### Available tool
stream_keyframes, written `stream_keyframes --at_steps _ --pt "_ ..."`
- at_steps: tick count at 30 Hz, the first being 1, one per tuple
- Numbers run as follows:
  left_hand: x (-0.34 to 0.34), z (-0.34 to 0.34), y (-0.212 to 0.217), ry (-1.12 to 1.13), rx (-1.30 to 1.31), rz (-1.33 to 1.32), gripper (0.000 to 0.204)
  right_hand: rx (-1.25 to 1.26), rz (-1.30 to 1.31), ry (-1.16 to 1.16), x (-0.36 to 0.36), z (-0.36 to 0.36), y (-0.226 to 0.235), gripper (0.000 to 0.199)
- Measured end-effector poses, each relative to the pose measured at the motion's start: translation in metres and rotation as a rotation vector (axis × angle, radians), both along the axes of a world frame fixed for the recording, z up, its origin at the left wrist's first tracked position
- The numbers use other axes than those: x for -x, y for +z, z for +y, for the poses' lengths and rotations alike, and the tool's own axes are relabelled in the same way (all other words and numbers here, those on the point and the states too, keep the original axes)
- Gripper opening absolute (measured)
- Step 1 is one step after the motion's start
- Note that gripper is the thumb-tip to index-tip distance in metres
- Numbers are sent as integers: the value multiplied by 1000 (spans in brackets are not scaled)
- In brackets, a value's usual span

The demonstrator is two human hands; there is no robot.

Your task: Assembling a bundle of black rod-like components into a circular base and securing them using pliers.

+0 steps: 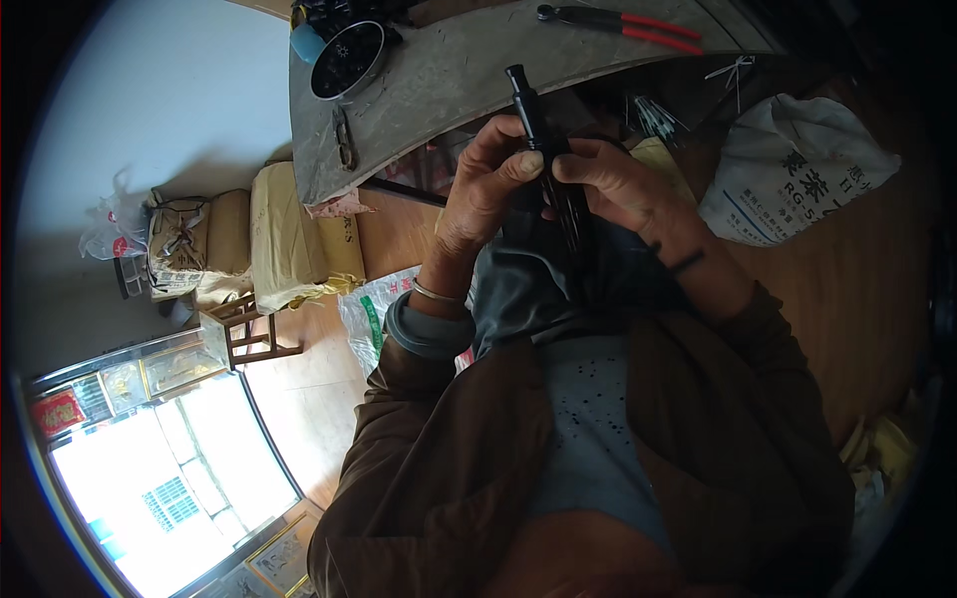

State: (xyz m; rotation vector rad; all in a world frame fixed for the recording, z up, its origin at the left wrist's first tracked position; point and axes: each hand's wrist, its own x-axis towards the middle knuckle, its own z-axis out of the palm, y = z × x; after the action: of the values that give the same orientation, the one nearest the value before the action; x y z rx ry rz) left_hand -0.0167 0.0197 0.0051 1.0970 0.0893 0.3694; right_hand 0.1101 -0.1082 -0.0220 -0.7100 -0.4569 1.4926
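Note:
A long black rod-like tool (526, 100) with a flared end stands upright over my lap, its tip reaching the edge of the grey workbench (449, 80). My left hand (483, 189) grips its middle, thumb pressed on the shaft. My right hand (613, 184) holds the same tool from the other side, fingers wrapped about the shaft just below the left thumb. The lower part of the tool runs down between both hands toward my dark trousers and is hard to make out.
Red-handled pliers (623, 25) lie at the bench's far side, a round dark dial-like object (346, 60) at its left end. A white printed sack (793, 169) sits on the wooden floor to the right, tan sacks (284, 239) and a small wooden stool (249, 334) to the left.

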Motion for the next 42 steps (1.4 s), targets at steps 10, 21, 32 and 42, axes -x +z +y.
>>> stream_keyframes --at_steps 10,21,32,42 --pt "0 2 0 -11 97 95 24 146 -623 -111 -6 -4 9 33" --pt "-2 -1 -5 -69 169 34 28 27 -458 -70 -8 -6 4 42" --pt "3 -11 14 52 -6 33 26 -12 -149 -34 0 -6 1 49" --pt "-5 26 29 -270 -201 83 32 -131 114 -43 12 0 10 40"
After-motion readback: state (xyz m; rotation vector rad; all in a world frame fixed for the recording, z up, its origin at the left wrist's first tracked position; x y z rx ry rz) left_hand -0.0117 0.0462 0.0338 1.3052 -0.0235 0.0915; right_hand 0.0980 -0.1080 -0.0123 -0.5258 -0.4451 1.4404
